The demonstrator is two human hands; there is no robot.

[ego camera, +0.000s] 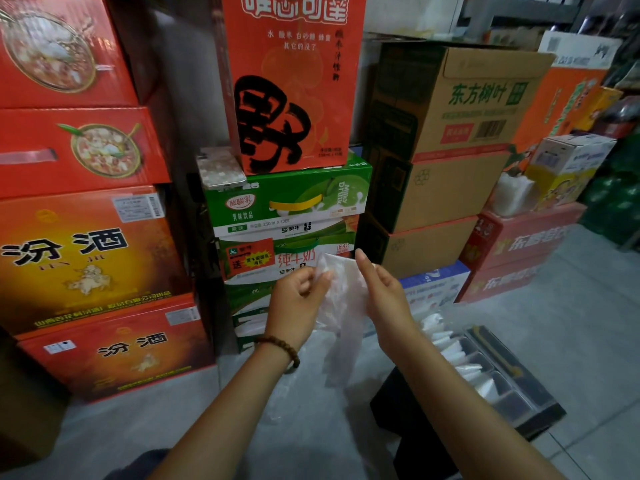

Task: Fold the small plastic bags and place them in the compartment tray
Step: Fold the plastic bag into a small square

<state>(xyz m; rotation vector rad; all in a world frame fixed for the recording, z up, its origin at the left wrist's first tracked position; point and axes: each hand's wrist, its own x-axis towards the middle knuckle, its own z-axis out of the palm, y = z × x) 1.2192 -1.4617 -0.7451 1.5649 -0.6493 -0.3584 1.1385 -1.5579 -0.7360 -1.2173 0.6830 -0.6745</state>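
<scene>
A thin clear plastic bag (343, 306) hangs in the air between my two hands, its lower part trailing down. My left hand (299, 299), with a bead bracelet on the wrist, pinches the bag's upper left edge with curled fingers. My right hand (381, 292) holds the bag's right side, forefinger stretched upward. The dark compartment tray (519, 386) sits low at the right on a black stand, and several folded white bags (460, 355) lie in its compartments.
Stacked cartons wall the front: red and orange boxes (86, 265) at left, green milk cartons (287, 202) in the middle, brown boxes (443, 140) at right. A phone (220, 168) lies on the green carton. More loose bags (287, 400) lie on the grey floor.
</scene>
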